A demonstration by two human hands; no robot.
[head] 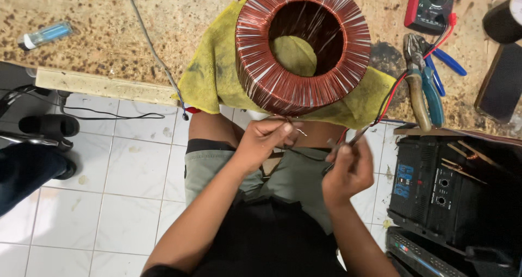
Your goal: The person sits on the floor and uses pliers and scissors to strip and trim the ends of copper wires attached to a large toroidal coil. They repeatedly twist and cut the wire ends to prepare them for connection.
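Below coil (pixel 303 48), hands (pixel 304 152) pinching wire (pixel 291 126)

- We count one copper-wound ring coil (pixel 303 46).
- We see one yellow cloth (pixel 215 65).
- One multimeter (pixel 430 5).
- Two pliers: (pixel 417 81) and (pixel 440 73).
- One blue lighter (pixel 44 35).
- Two hands: (pixel 263 141) and (pixel 348 171).
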